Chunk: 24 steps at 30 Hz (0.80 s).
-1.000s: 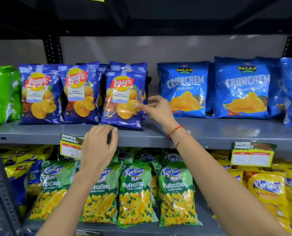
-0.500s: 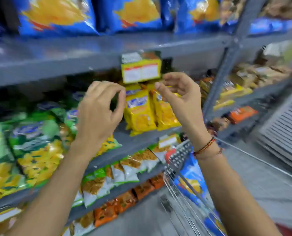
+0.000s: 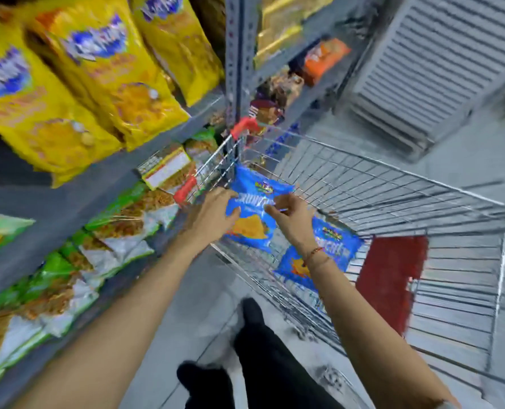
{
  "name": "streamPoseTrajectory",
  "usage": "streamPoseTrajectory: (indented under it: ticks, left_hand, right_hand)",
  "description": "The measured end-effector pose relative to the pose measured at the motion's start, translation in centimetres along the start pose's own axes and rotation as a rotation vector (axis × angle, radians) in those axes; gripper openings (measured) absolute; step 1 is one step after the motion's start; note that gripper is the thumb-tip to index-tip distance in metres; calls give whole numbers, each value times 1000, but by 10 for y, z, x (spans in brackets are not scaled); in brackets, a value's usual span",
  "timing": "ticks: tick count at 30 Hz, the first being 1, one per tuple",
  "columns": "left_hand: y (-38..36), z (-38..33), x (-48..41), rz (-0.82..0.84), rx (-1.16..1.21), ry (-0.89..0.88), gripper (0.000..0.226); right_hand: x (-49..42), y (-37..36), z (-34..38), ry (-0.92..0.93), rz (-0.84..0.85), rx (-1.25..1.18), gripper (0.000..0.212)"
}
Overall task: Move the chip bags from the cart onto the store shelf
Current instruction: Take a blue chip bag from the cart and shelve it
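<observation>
A blue Crunchem chip bag (image 3: pixel 252 202) leans at the near-left corner of the wire cart (image 3: pixel 392 175). My left hand (image 3: pixel 211 215) grips its left edge, thumb on the front. My right hand (image 3: pixel 292 221) pinches its right side from above. A second blue chip bag (image 3: pixel 338 246) lies lower in the cart, partly behind my right wrist. The grey store shelf (image 3: pixel 68 202) runs along the left, with yellow bags (image 3: pixel 97 84) standing on it. The picture is blurred by motion.
Green-and-white snack bags (image 3: pixel 112 231) fill the lower shelves at left. A grey upright post (image 3: pixel 239 54) stands just beyond the cart's red corner caps (image 3: pixel 243 125). A red flap (image 3: pixel 392 278) hangs inside the cart. My dark trousers and shoes (image 3: pixel 263 364) stand on the grey floor.
My view has swung from the shelf's upper rows down to the cart. Both hands, empty at the shelf before, have dropped into the cart onto a blue chip bag.
</observation>
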<state>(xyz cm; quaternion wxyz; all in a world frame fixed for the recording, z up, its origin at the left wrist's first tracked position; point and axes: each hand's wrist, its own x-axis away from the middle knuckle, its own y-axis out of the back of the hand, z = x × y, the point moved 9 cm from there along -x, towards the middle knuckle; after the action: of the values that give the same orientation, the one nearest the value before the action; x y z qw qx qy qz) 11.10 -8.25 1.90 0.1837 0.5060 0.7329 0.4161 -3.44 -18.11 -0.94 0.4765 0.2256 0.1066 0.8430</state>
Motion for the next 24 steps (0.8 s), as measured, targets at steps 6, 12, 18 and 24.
streamPoseTrajectory:
  ticks: [6, 12, 18, 24]
  left_hand:
    - [-69, 31, -78, 215, 8, 222, 52]
    - [-137, 106, -123, 390, -37, 475, 100]
    - [-190, 154, -142, 501, -39, 562, 114]
    - [-212, 182, -133, 475, 94, 606, 114]
  right_hand:
    - [-53, -27, -106, -215, 100, 122, 49]
    - [-95, -38, -187, -411, 67, 5, 71]
    - [-129, -62, -244, -563, 197, -136, 84]
    - [-144, -83, -256, -571, 262, -232, 79]
